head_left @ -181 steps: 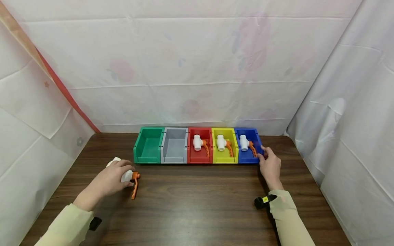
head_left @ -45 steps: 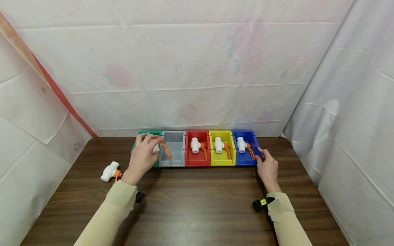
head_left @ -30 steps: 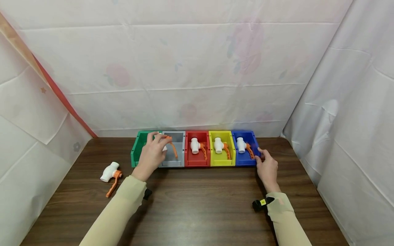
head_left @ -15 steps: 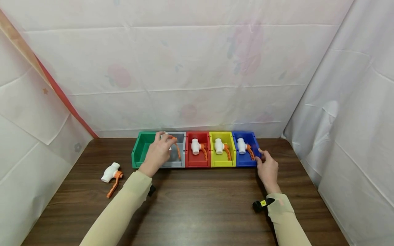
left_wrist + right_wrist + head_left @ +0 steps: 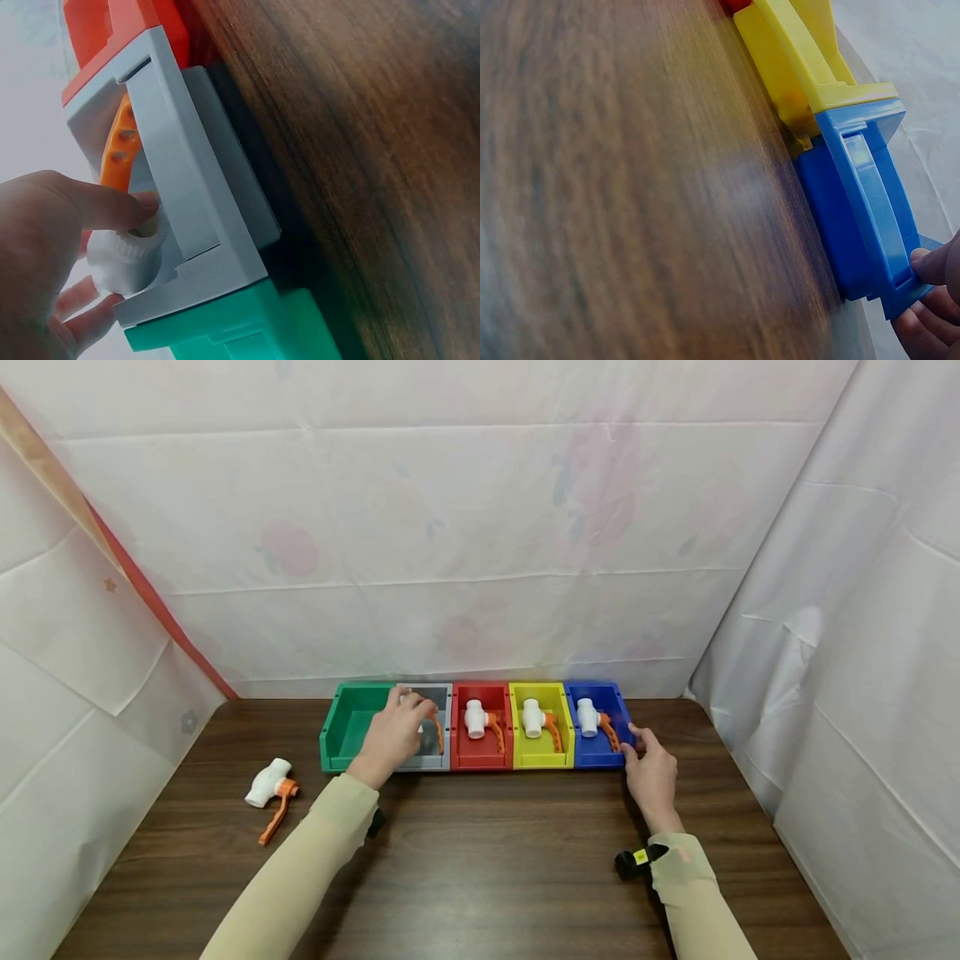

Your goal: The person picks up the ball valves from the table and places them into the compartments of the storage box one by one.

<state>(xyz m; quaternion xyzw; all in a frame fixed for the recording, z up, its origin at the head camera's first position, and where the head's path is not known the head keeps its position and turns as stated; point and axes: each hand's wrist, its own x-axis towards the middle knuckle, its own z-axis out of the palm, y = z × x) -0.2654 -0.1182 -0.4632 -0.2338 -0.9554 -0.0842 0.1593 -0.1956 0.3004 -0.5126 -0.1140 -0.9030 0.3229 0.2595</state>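
Note:
My left hand (image 5: 393, 739) reaches into the grey bin (image 5: 184, 165) and holds a white ball valve (image 5: 124, 264) with an orange lever. In the left wrist view the thumb lies across the valve's neck and the fingers curl under its white body. The lever (image 5: 439, 737) points toward the bin's front; from the head view the hand hides most of the body. My right hand (image 5: 651, 777) pinches the outer front corner of the blue bin (image 5: 874, 206), thumb inside the wall and fingers outside. Inside the blue bin lies another valve (image 5: 588, 718).
The red bin (image 5: 482, 762) and yellow bin (image 5: 542, 761) each hold a similar valve. At the row's left end is the green bin (image 5: 352, 718). One more valve (image 5: 267, 783) lies on the wooden table (image 5: 480, 860) at left. White cloth (image 5: 465, 527) hangs behind.
The left hand picked up a valve at the table's left, carried it right past the green bin and lowered it into the grey one. The right hand stays at the blue bin.

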